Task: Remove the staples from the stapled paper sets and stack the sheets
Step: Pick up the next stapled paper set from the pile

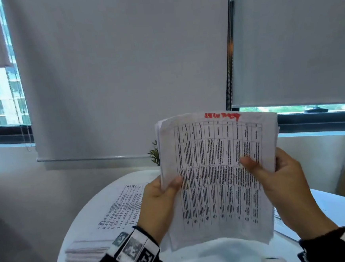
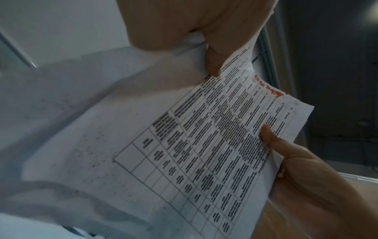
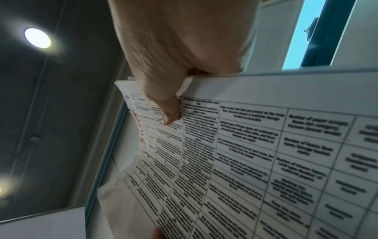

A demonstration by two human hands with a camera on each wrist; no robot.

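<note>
Holding the paper set [image 1: 218, 179] upright above the near edge of the table [image 1: 87, 212], long axis running near-to-far and up, red-marked top edge farthest from the body. Left hand [image 1: 161, 206] clamped on the left margin about halfway up, thumb laid over the printed face; right hand [image 1: 281, 184] grasping the right margin a little higher, thumb pressed onto the table of text, fingers behind and hidden. Top edge, where a staple would most likely sit, well above both grips and slightly nearer the right one, so probably the right hand best placed to slide up and work it; no staple actually discernible in any view. Off to the left on the table, a stack of loose sheets [image 1: 105, 229], well apart from the held set. From the head view, only the flat front page and its place over the table; from the left wrist, the top edge [image 2: 263, 84] ragged and torn beside the red marking; from the right wrist, several layered sheet edges [image 3: 126, 80] at the corner under the thumb [image 3: 163, 103].
</note>
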